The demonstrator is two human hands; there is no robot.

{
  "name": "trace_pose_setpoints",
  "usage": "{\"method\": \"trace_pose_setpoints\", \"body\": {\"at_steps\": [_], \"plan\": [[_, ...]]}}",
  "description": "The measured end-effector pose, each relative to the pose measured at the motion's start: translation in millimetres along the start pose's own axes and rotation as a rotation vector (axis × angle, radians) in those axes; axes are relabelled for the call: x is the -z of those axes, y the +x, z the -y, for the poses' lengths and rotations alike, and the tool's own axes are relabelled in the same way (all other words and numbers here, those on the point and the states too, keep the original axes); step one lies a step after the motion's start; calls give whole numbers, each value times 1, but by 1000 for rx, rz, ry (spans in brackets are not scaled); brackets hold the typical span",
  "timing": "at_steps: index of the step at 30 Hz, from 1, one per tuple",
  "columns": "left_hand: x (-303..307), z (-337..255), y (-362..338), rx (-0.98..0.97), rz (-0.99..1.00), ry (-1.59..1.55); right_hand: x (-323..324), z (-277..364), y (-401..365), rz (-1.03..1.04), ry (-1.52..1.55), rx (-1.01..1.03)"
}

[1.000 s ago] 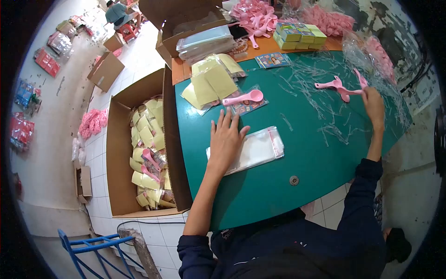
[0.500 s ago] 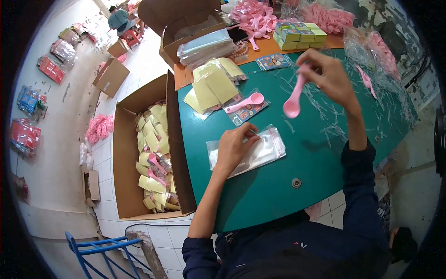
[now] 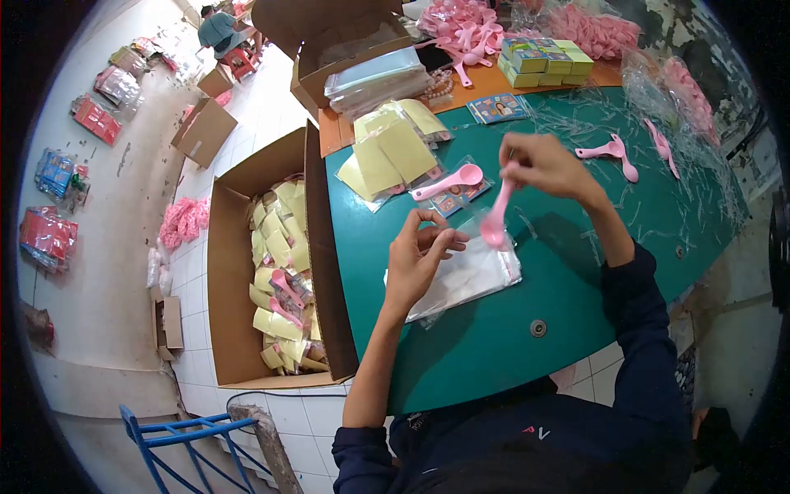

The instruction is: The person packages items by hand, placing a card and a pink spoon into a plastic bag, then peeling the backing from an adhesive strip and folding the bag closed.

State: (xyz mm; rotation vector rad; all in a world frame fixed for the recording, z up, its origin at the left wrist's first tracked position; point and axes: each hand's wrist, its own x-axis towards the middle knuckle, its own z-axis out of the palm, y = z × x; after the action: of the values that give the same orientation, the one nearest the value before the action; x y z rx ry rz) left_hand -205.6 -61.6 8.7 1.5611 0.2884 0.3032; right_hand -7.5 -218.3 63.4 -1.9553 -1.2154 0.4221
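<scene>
My right hand (image 3: 543, 167) pinches the handle end of a pink measuring spoon (image 3: 496, 216), which hangs bowl-down over the far edge of a stack of clear plastic bags (image 3: 469, 284). My left hand (image 3: 418, 259) is above the stack's left part, thumb and fingers bent around what looks like the film of a clear bag; the grip itself is hard to see. Beyond the hands, another pink spoon (image 3: 448, 182) lies on a packet with a colourful card (image 3: 459, 200). Packets with pale yellow cards (image 3: 391, 154) are piled to its left.
A deep cardboard box (image 3: 233, 329) of filled packets stands left of the green table (image 3: 461, 362). Pink spoons (image 3: 613, 150) and plastic scraps lie at right. Card stacks (image 3: 543, 59), bundled bags (image 3: 374, 78) and an open carton (image 3: 350, 49) stand behind. Another person (image 3: 220, 33) sits far back.
My right hand has brought the spoon left and nearer, over the bags. My left hand has risen a little from the stack, its thumb now apart from the bag surface. The view shifted slightly.
</scene>
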Motion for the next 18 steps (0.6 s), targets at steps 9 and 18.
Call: {"method": "trace_pose_setpoints", "body": {"at_steps": [9,18], "plan": [[3,-4,-1,81,-34,-211,-12,36,-6,-284,308,100],[0,-8,-6,86,21,-281,-23,56,-15,-293,139,188]]}}
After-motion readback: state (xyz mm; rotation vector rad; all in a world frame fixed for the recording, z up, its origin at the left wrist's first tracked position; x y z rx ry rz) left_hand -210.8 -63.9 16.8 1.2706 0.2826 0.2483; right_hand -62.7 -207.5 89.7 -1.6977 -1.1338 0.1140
